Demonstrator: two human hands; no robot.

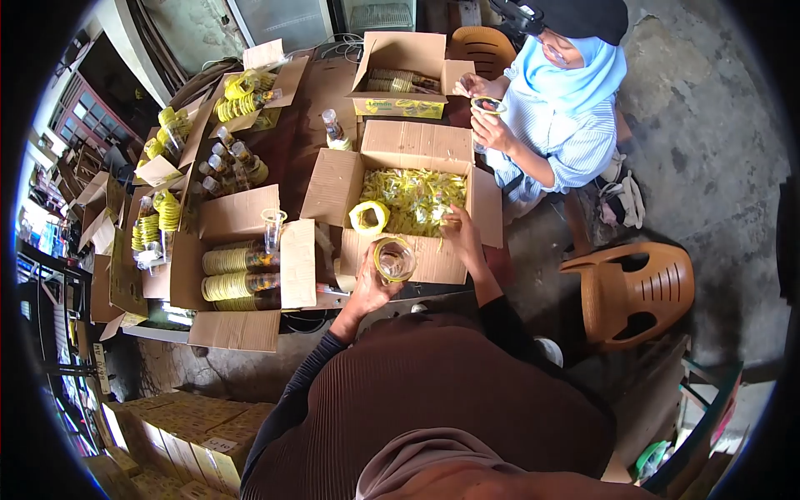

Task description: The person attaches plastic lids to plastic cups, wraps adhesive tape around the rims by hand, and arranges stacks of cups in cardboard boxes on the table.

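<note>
Holding cup (395, 260) | left grip (372, 288) curled | right grip (462, 232) at yellow packets (410, 193)

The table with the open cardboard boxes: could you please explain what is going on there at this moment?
The person's left hand holds a clear cup in front of the middle box. The right hand is at the right side of that box, by its small yellow pieces; whether it grips one is unclear. Farther off to the right, a co-worker's hand holds another cup. Stacks of yellow-rimmed cups lie in the box on the left.
</note>
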